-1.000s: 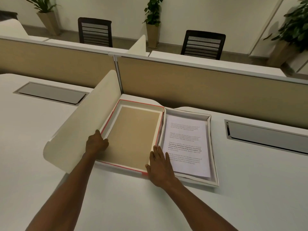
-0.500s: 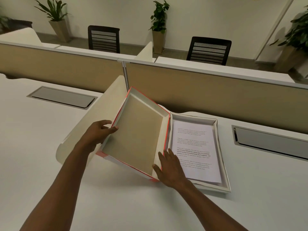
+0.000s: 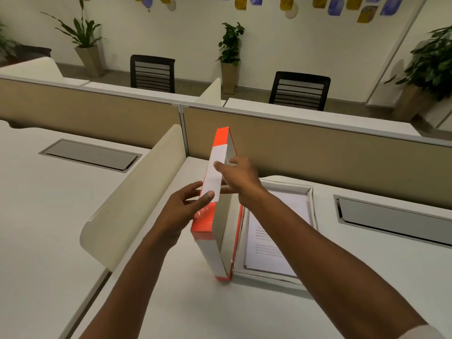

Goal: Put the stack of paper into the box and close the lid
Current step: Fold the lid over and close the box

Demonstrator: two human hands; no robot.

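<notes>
The orange lid [image 3: 204, 225] stands almost upright on its hinged long edge, along the left side of the white box [image 3: 311, 192]. A white label runs down the lid's raised edge. My left hand [image 3: 182, 211] grips the lid's outer face and edge near the label's lower end. My right hand [image 3: 238, 177] holds the lid's top edge from the inner side. The stack of printed paper [image 3: 266, 243] lies flat inside the box, partly hidden by my right forearm.
A cream curved divider [image 3: 137, 192] stands just left of the lid. A tan partition wall [image 3: 318, 148] runs behind the box. Grey cable hatches [image 3: 90, 155] [image 3: 391, 220] sit in the white desk [image 3: 220, 309] on both sides.
The lid has swung up from lying flat and open on the left to nearly vertical. Both hands rose with it; the right hand moved from the hinge area to the lid's top edge.
</notes>
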